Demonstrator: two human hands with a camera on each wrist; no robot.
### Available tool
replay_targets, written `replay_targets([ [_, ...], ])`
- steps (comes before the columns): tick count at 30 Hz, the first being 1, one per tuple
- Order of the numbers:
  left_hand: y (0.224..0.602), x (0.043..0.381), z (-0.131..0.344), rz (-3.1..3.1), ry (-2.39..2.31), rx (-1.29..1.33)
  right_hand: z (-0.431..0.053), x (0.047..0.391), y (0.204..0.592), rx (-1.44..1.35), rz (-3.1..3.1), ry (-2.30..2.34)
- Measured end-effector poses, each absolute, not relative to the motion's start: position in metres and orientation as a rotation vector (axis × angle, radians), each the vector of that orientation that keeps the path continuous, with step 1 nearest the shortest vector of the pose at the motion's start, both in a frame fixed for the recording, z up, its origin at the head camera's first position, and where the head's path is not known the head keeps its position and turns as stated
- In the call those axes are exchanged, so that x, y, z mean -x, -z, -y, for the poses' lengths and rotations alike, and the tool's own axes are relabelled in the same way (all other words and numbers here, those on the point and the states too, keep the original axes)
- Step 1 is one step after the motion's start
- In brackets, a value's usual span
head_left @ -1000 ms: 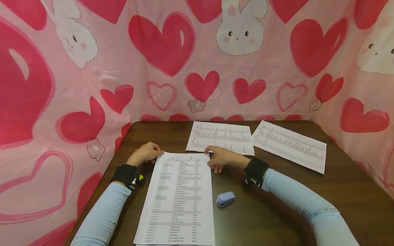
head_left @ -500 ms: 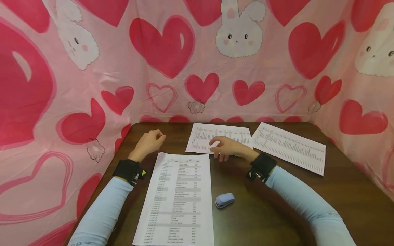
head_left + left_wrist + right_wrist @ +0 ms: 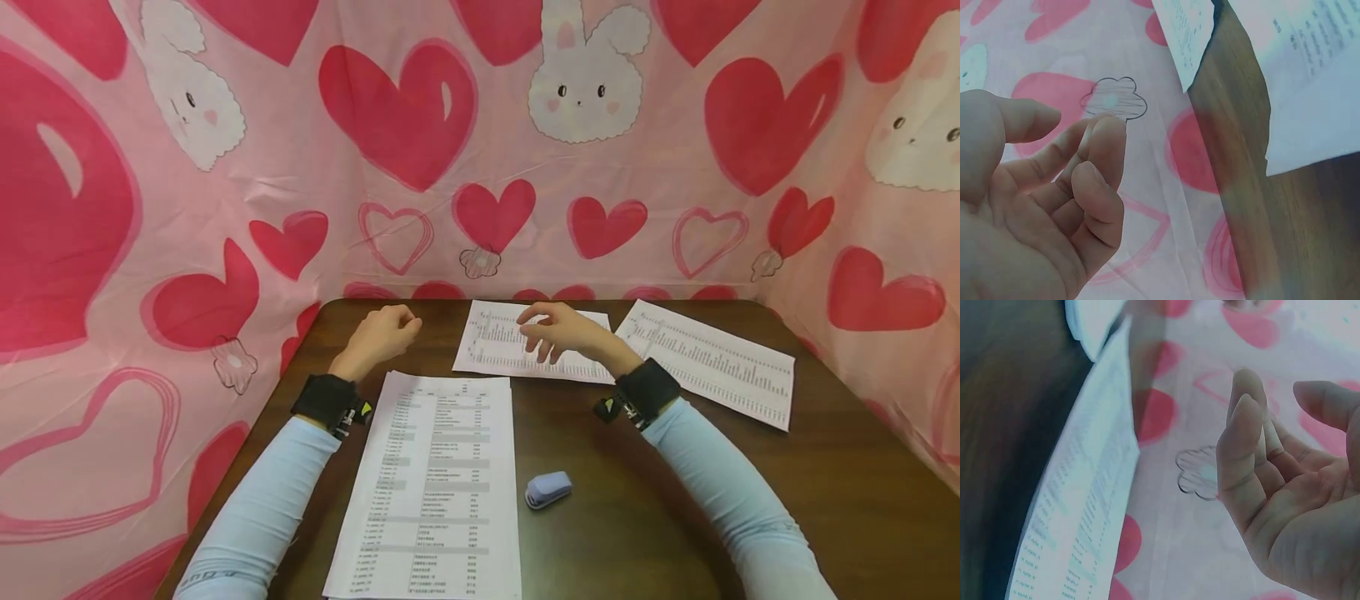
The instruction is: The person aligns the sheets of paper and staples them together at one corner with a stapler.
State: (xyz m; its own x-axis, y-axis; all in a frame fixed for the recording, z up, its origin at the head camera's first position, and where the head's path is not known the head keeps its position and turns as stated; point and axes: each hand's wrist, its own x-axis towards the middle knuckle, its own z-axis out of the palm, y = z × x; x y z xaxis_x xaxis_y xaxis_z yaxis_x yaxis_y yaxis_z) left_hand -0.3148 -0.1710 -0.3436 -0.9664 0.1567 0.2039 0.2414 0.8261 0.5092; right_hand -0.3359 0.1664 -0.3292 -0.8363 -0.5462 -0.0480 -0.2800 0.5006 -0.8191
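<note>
A printed stack of paper [image 3: 450, 500] lies in front of me at the table's near middle. Past its top left corner, my left hand [image 3: 381, 335] hovers with loosely curled fingers and nothing in it. My right hand [image 3: 558, 329] is over a printed sheet [image 3: 495, 354] at the back, partly covering it. Its fingers are bent and spread, and the right wrist view shows a gap between thumb and fingertips. To the right of the stack sits a small lavender stapler [image 3: 548, 489], with neither hand near it.
A second printed sheet [image 3: 720, 367] lies slanted at the back right of the brown wooden table [image 3: 645, 517]. A pink curtain [image 3: 420, 233] with hearts and rabbits hangs behind the table and along both sides.
Both hands have let go of the paper stack's top corners. They have lifted and moved away from me, past its far edge. The stack now lies flat; the stapler stays where it was.
</note>
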Motion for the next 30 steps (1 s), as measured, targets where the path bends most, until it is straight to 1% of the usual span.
replay_targets([
  [8, 0.341, 0.317, 0.163, 2.871, 0.866, 0.309, -0.183, 0.341, 0.323, 0.639, -2.372, 1.509],
  [15, 0.341, 0.317, 0.155, 2.884, 0.883, 0.305, -0.195, 0.343, 0.327, 0.575, -2.321, 1.627],
  [24, 0.346, 0.324, 0.144, 2.920, 0.956, 0.309, -0.211, 0.350, 0.333, 0.484, -2.474, 1.507],
  [30, 0.354, 0.329, 0.136, 2.993, 0.989, 0.258, -0.222, 0.355, 0.338, 0.432, -2.563, 1.411],
])
